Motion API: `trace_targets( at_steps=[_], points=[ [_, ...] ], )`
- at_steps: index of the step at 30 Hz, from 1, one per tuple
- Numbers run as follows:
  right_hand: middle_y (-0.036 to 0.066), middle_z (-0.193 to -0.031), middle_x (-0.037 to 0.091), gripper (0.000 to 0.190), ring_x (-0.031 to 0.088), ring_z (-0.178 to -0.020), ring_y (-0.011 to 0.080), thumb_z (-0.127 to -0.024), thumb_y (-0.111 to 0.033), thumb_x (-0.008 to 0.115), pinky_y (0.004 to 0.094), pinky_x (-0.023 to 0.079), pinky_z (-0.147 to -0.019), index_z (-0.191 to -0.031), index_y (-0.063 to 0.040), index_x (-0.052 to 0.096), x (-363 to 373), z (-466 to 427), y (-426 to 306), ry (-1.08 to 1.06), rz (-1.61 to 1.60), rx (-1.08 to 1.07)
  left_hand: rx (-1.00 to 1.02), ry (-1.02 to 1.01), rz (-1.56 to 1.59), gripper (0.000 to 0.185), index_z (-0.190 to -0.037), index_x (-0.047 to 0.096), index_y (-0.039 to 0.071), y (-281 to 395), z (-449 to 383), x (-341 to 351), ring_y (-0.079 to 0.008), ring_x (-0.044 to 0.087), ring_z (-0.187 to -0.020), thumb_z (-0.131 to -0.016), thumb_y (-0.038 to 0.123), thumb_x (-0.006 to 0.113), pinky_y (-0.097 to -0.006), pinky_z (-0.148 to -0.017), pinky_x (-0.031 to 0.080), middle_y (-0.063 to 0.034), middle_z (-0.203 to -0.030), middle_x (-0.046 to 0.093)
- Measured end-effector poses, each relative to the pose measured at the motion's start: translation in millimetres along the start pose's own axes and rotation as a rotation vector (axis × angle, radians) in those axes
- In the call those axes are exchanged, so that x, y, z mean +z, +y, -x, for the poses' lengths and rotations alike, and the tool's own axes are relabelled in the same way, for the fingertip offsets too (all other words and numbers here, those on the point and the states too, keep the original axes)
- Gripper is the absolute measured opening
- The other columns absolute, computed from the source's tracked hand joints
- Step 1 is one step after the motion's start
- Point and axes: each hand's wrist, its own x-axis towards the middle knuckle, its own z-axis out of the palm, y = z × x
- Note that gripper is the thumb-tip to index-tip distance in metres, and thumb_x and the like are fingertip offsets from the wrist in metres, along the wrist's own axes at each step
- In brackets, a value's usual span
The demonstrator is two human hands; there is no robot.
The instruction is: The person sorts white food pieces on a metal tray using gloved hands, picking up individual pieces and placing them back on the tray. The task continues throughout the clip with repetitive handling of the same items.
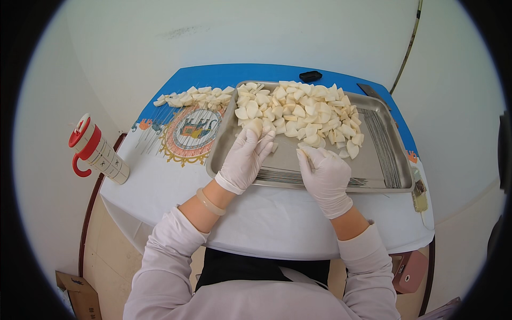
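Note:
My gloved left hand (247, 154) holds a pale, cut vegetable piece (253, 127) between its fingertips, above the near left part of a metal tray (286, 160). A thin skewer runs from that piece toward my gloved right hand (325, 176), whose fingers are closed on its other end. Beyond both hands, a heap of cut white pieces (308, 108) fills the tray's far side. Bundles of thin metal skewers (382, 148) lie along the tray's right and near edges. Left of the tray, skewers with white pieces threaded on their far ends (196, 96) lie side by side.
A red-lidded tumbler (102, 154) stands at the table's left edge. A small black object (310, 76) sits behind the tray, and a dark flat strip (372, 94) lies at its back right corner. A phone-like object in a clear case (420, 196) lies at the right edge.

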Motion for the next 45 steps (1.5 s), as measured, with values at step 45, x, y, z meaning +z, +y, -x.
trace_targets(
  at_steps=[45],
  points=[
    [0.005,-0.082,0.066,0.019,0.065,-0.060,0.0274,-0.090,-0.018,0.064,0.0393,0.051,-0.051,-0.108,-0.015,0.069,21.5,12.9,2.7,-0.101,0.018,-0.069,-0.035,-0.040,-0.592,0.034,-0.117,0.069,0.002,-2.7,10.8,16.8,-0.0048,0.055,-0.083,-0.101,0.032,0.063,-0.0218,-0.076,0.046,0.0018,-0.095,0.066]
  ],
)
